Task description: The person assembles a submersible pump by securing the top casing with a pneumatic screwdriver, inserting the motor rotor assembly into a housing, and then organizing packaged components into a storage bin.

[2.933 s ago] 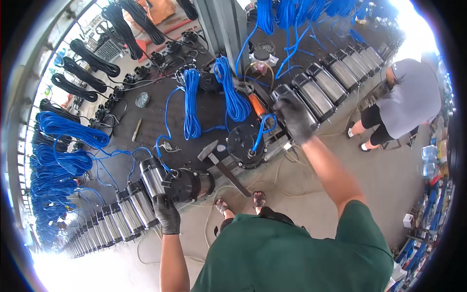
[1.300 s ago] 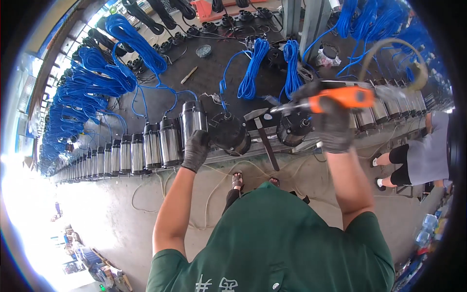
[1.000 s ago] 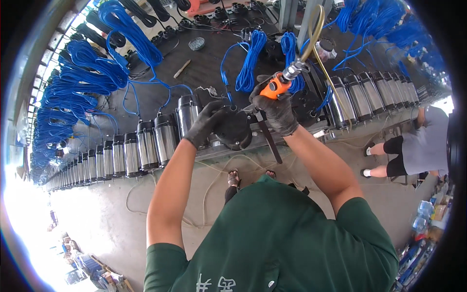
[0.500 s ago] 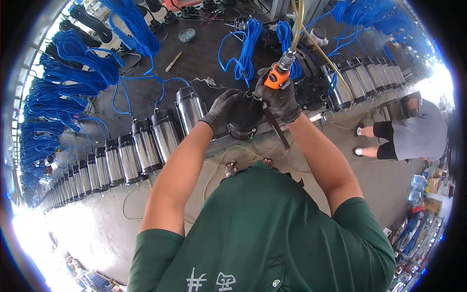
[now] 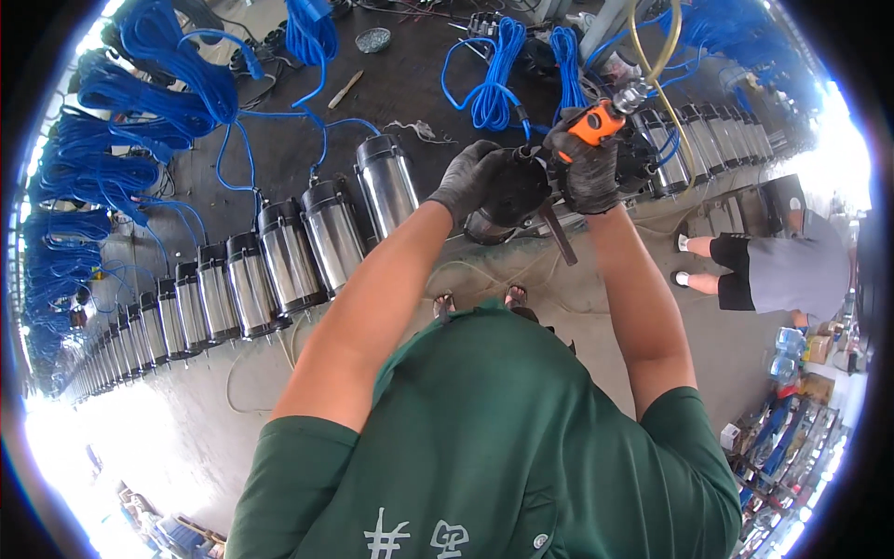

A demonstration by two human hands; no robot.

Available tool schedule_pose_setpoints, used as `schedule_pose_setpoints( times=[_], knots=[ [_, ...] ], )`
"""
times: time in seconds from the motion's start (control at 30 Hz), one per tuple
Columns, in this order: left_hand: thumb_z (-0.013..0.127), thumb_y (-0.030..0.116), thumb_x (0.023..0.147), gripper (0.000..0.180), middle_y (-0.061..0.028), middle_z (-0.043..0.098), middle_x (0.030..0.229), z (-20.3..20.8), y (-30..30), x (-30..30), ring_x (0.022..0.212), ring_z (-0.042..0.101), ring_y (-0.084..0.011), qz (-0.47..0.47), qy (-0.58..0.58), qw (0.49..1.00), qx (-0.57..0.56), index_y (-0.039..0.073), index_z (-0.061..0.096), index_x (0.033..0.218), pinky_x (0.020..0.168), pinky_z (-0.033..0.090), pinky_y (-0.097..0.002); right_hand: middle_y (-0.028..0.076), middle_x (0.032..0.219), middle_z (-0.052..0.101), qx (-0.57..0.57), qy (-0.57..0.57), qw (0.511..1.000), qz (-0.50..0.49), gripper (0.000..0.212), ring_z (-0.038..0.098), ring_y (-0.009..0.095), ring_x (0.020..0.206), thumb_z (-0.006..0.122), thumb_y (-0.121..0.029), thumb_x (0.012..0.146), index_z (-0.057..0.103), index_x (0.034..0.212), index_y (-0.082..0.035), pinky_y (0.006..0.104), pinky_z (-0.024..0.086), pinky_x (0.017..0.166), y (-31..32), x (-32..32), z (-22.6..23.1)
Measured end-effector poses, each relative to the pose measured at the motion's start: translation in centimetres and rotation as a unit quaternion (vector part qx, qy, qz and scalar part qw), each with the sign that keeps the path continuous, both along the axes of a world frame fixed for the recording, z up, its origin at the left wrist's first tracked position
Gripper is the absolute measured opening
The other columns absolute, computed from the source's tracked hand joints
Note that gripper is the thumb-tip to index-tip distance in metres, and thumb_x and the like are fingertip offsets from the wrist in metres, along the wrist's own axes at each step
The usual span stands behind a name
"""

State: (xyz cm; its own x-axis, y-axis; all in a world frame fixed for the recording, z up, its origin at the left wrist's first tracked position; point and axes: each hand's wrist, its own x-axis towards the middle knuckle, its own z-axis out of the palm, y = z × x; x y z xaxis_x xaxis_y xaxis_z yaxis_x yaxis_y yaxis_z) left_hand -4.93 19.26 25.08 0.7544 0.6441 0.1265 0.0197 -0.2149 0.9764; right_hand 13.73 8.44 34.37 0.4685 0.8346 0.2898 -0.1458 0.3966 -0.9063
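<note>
My left hand (image 5: 468, 180), in a dark grey glove, is closed on the edge of a black round pump end (image 5: 518, 194). Below that end shows a bit of the pump's shiny metal body (image 5: 484, 228). A blue cable runs to the pump from a coil (image 5: 501, 79) behind it. Just right of it, my gloved right hand (image 5: 589, 172) grips an orange air tool (image 5: 597, 122) with a metal hose fitting at its upper end. The tool's working tip is hidden by the hand. Between hand and pump a dark flat bar (image 5: 559, 235) slants down over the table's edge.
Silver pumps (image 5: 385, 186) stand in a row along the table edge to the left, more (image 5: 694, 140) to the right. Blue cable coils (image 5: 172, 70) lie behind. A yellowish hose (image 5: 661, 61) hangs at the tool. A small bowl (image 5: 373, 40) sits farther back. Another person (image 5: 792, 261) is at right.
The whole view has shifted a little. My right hand has moved right with the orange tool, which now leans more to the right. My left hand stays on the pump.
</note>
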Motion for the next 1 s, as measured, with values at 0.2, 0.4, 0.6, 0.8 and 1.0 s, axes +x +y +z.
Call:
schedule_pose_setpoints(
  times=[0.2,0.4,0.6,0.8,1.0],
  knots=[
    [0.064,0.031,0.097,0.038,-0.0118,0.067,0.113,-2.0,1.1,0.2,0.107,0.063,-0.0182,-0.012,-0.038,0.997,-0.066,0.002,0.064,0.123,0.093,0.052,-0.0326,0.005,0.087,0.066,-0.013,-0.012,1.000,-0.015,0.047,0.067,0.018,0.077,0.076,0.006,0.075,0.058,0.118,0.002,0.0305,0.056,0.071,0.7,-1.4,1.0],
    [0.066,0.038,0.096,0.049,-0.0116,0.066,0.120,2.2,0.8,-0.2,0.111,0.063,-0.0197,-0.030,0.064,0.983,-0.167,0.003,0.061,0.131,0.098,0.051,-0.0354,0.006,0.089,0.068,0.011,-0.108,0.993,-0.045,0.036,0.066,0.017,0.076,0.075,0.000,0.079,0.063,0.113,0.000,0.0300,0.054,0.072,-0.8,0.6,3.1],
    [0.070,0.039,0.095,0.059,-0.0106,0.063,0.129,2.0,3.0,-0.5,0.117,0.061,-0.0197,-0.152,0.053,0.960,-0.227,0.005,0.054,0.140,0.103,0.049,-0.0353,0.009,0.089,0.068,0.080,0.094,0.989,0.080,0.045,0.068,0.025,0.081,0.074,-0.009,0.081,0.064,0.124,-0.002,0.0373,0.056,0.074,-0.8,-8.4,8.6],
    [0.075,0.031,0.092,0.066,-0.0121,0.048,0.149,1.4,3.5,0.2,0.136,0.048,-0.0266,-0.194,0.078,0.966,-0.155,0.015,0.047,0.149,0.114,0.041,-0.0397,0.010,0.094,0.071,-0.016,-0.037,0.999,0.027,0.048,0.069,0.023,0.088,0.074,-0.002,0.082,0.058,0.127,0.001,0.0363,0.056,0.084,0.4,-12.3,2.4],
    [0.083,0.021,0.084,0.062,-0.0085,0.060,0.136,-2.0,3.7,1.6,0.126,0.056,-0.0230,-0.179,-0.009,0.970,-0.162,0.013,0.056,0.140,0.110,0.046,-0.0389,0.012,0.097,0.072,-0.042,-0.076,0.996,0.029,0.050,0.069,0.022,0.091,0.074,-0.001,0.081,0.056,0.128,0.003,0.0370,0.055,0.090,0.8,-12.7,1.8]
  ],
)
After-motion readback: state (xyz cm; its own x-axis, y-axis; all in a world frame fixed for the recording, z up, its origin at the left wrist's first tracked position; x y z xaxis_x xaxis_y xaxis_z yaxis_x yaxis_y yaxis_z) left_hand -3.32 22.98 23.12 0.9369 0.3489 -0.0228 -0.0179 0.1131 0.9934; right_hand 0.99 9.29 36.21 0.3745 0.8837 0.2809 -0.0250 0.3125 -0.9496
